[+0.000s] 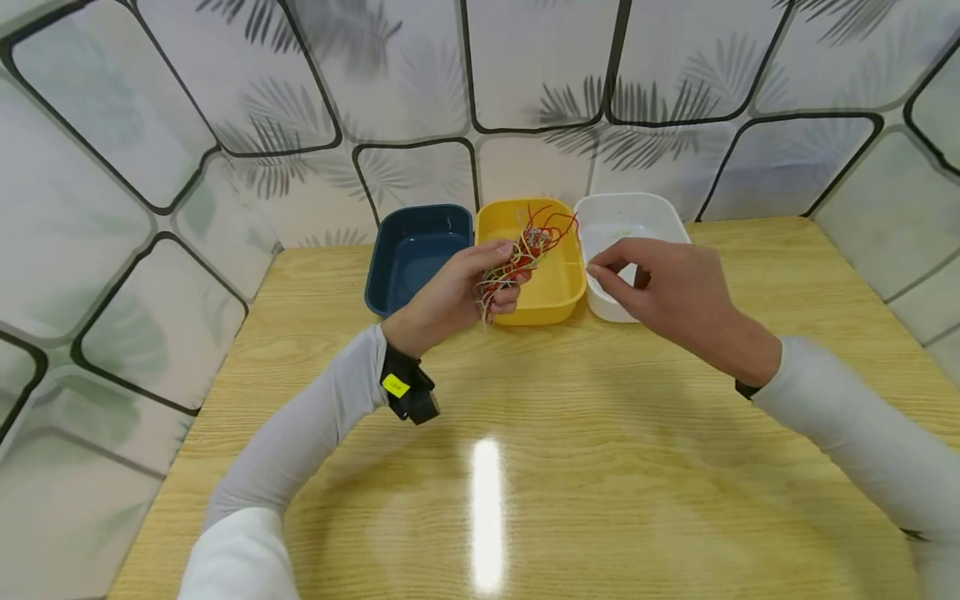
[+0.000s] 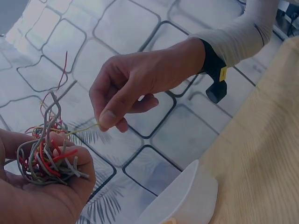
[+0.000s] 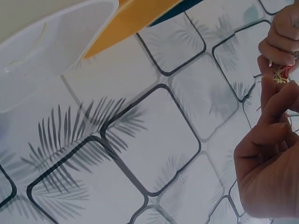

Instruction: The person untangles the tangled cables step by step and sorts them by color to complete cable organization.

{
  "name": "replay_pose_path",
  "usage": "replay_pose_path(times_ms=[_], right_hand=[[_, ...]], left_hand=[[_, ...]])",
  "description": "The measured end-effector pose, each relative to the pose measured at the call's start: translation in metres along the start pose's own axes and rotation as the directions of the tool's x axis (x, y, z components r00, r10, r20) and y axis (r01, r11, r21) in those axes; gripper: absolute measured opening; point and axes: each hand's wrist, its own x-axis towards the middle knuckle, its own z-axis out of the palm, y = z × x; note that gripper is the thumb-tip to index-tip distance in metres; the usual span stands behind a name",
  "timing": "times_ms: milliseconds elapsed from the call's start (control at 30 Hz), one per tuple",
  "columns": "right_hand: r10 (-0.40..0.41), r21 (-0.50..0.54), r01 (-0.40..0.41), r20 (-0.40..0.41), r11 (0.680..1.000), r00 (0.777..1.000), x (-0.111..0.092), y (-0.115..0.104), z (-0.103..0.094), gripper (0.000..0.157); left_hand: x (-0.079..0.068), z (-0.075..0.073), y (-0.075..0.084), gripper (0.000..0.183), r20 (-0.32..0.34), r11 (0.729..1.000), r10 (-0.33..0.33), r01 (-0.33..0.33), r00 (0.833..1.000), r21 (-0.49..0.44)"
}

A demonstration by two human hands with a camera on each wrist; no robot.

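Red, grey and yellow wires (image 1: 517, 265) sit in a tangle in your left hand (image 1: 453, 290), over the front of the yellow bin (image 1: 547, 315). You grip them between thumb and curled fingers, though the bundle covers part of those fingers, and the overlap makes the wires impossible to count. Your right hand (image 1: 667, 283) pinches the end of one thin yellow strand (image 2: 83, 129) between thumb and forefinger. That strand runs across to the bundle (it barely shows from the head), and where it goes inside the tangle is hidden.

Your left forearm reaches up from the lower left, palm side turned toward the wires. Your right forearm comes in from the lower right, its hand back-up above the white bin (image 1: 611, 312), masking part of that bin.

From the right wrist, your left hand is cut off at the edge and only a scrap of the wires shows; a thin yellow line (image 3: 33, 49) lies inside the white bin, probably another wire. The left wrist view cuts off most of that bin. Your blue bin (image 1: 382, 287) stands left of the yellow one, on the wooden table (image 1: 600, 467).
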Motion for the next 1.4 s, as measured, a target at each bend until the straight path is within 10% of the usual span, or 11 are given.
replay_pose_path(times_ms=[200, 367, 433, 500, 633, 700, 867, 1000, 1100, 1267, 1400], right_hand=[[0.071, 0.002, -0.071, -0.003, 0.997, 0.997, 0.001, 0.009, -0.011, 0.011], [0.146, 0.124, -0.186, 0.279, 0.975, 0.949, -0.003, 0.013, -0.013, 0.015], [0.124, 0.206, -0.234, 0.438, 0.950, 0.890, -0.005, 0.015, -0.012, 0.017], [0.101, 0.277, -0.272, 0.504, 0.922, 0.858, -0.004, 0.018, -0.011, 0.017], [0.017, 0.394, -0.206, 0.432, 0.896, 0.902, 0.006, 0.020, -0.002, 0.019], [-0.072, 0.462, -0.157, 0.440, 0.873, 0.895, 0.012, 0.018, 0.004, 0.022], [-0.249, 0.561, -0.146, 0.565, 0.815, 0.787, 0.021, 0.013, 0.005, 0.024], [-0.268, 0.543, -0.110, 0.568, 0.833, 0.778, 0.025, 0.010, 0.000, 0.018], [-0.261, 0.484, -0.063, 0.572, 0.873, 0.778, 0.029, 0.005, 0.002, 0.013], [-0.288, 0.422, 0.012, 0.598, 0.906, 0.748, 0.026, 0.002, 0.008, 0.006], [-0.324, 0.454, 0.071, 0.509, 0.888, 0.797, 0.019, 0.006, 0.006, 0.018]], left_hand=[[-0.003, -0.002, 0.003, 0.017, 0.135, 0.995, -0.038, 0.050, 0.990, -0.088], [-0.006, -0.002, 0.002, 0.023, 0.073, 0.971, -0.038, 0.020, 0.997, 0.236], [-0.009, -0.003, 0.001, 0.025, 0.061, 0.872, 0.022, -0.049, 0.998, 0.488], [-0.010, -0.003, -0.001, 0.025, 0.092, 0.710, 0.085, -0.125, 0.992, 0.693], [-0.007, -0.002, -0.005, 0.027, 0.243, 0.393, 0.153, -0.284, 0.958, 0.875], [-0.005, 0.000, -0.008, 0.031, 0.316, 0.298, 0.174, -0.356, 0.933, 0.886], [-0.002, 0.004, -0.014, 0.037, 0.464, 0.125, 0.212, -0.494, 0.860, 0.860], [0.000, 0.004, -0.014, 0.032, 0.533, -0.010, 0.216, -0.544, 0.818, 0.839], [0.001, 0.006, -0.013, 0.035, 0.536, -0.038, 0.185, -0.540, 0.823, 0.841], [0.000, 0.010, -0.014, 0.039, 0.478, -0.001, 0.068, -0.479, 0.876, 0.878], [-0.001, 0.013, -0.011, 0.019, 0.417, -0.002, -0.023, -0.417, 0.908, 0.909]])
